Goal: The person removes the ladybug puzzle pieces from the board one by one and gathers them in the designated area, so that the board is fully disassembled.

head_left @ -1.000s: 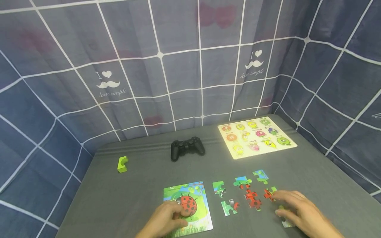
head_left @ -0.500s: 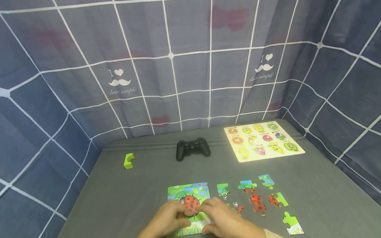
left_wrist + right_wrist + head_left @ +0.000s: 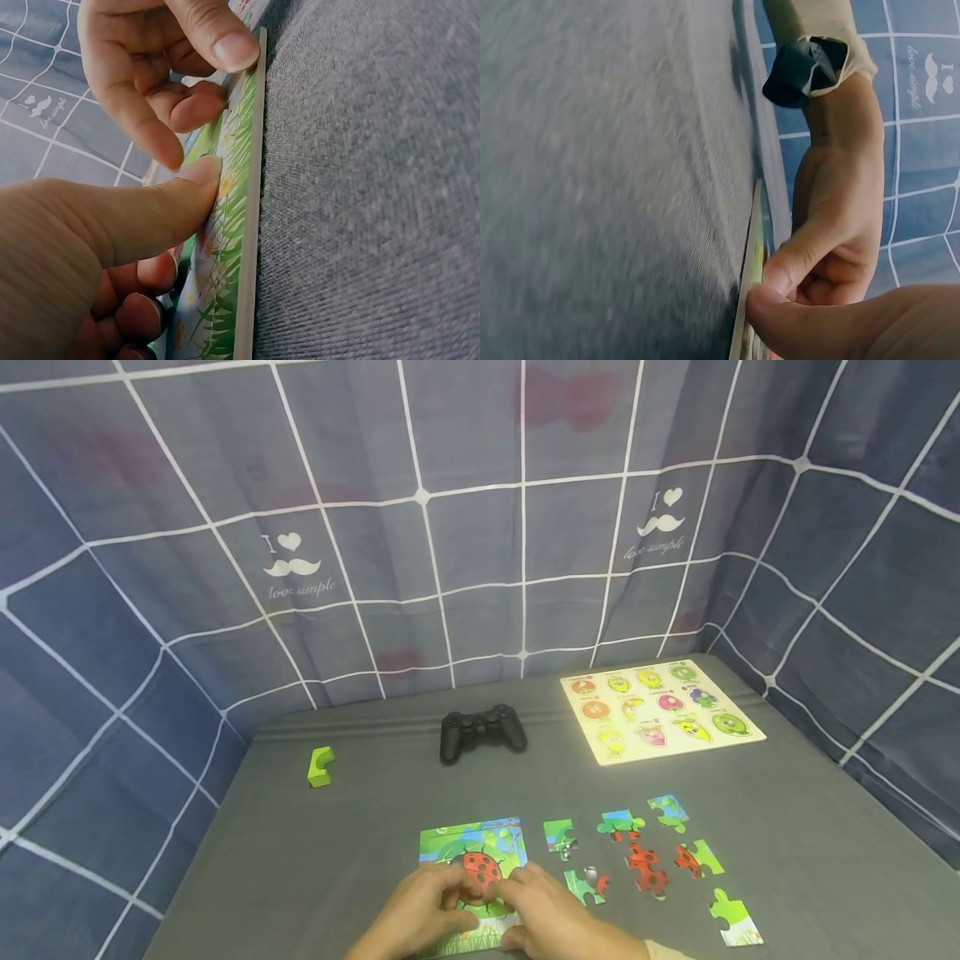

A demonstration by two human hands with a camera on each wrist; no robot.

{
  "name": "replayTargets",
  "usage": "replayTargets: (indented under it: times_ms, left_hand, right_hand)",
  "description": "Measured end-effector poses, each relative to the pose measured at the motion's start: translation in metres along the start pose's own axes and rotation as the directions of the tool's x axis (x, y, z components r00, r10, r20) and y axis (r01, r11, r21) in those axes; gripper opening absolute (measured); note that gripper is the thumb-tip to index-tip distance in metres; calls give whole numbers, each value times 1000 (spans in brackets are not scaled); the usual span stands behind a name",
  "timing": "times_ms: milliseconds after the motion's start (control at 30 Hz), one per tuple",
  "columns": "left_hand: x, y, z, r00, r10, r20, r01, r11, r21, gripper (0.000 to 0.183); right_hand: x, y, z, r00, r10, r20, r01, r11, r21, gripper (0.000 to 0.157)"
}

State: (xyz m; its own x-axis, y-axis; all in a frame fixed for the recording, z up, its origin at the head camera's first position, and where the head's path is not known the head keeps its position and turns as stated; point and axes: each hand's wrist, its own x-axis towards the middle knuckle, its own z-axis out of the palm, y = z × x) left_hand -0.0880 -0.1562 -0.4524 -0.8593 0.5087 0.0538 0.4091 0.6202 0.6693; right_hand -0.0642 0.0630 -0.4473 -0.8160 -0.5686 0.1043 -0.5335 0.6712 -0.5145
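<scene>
A square ladybug puzzle board (image 3: 442, 843) lies flat on the grey cloth. My left hand (image 3: 423, 906) rests on its left part, and my right hand (image 3: 551, 914) lies over its right part; their fingertips come close together at the ladybug. In the left wrist view, the left thumb (image 3: 180, 202) touches the grassy strip of the board, while the right thumb tip sits at its front edge (image 3: 251, 225). The palms hide part of the board. Loose jigsaw pieces lie to the right: a red spotted piece (image 3: 646, 870) and a green-and-white corner piece (image 3: 735, 918) among several.
A black game controller (image 3: 483, 732) lies behind the board. Back right is a wooden fruit puzzle board (image 3: 660, 714), and a lime-green block (image 3: 320, 767) with a curved notch stands back left. A blue checked curtain (image 3: 360, 552) closes off the back and sides.
The right hand has moved left from the loose pieces onto the ladybug board, uncovering the corner piece, then shifted slightly further left. The left hand stays on the board. The head view has shifted slightly.
</scene>
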Motion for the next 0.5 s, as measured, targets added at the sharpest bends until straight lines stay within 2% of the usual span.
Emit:
replayTargets:
  times_ms: [100,233,300,400,467,500]
  left_hand:
    - [1,1,1,1000,1,-2,-1,1000,-4,22]
    - [3,1,1,1000,8,6,-8,1000,0,22]
    - [2,0,1,998,57,2,-57,998,29,22]
    - [-3,-2,-3,993,116,8,-116,990,77,26]
    - [-8,-3,-6,993,121,15,-122,988,96,30]
    - [-10,-3,-8,995,99,25,-101,991,92,32]
  right_hand:
    - [1,-2,4,999,40,20,-40,999,-13,48]
    - [3,-5,9,995,95,17,-93,991,-100,54]
    - [4,-5,10,995,100,8,-98,987,-131,54]
    - [6,-3,10,996,87,3,-86,990,-113,51]
    - [9,-2,9,996,90,15,-88,994,-70,49]
    - [10,-2,7,995,101,26,-100,994,-39,49]
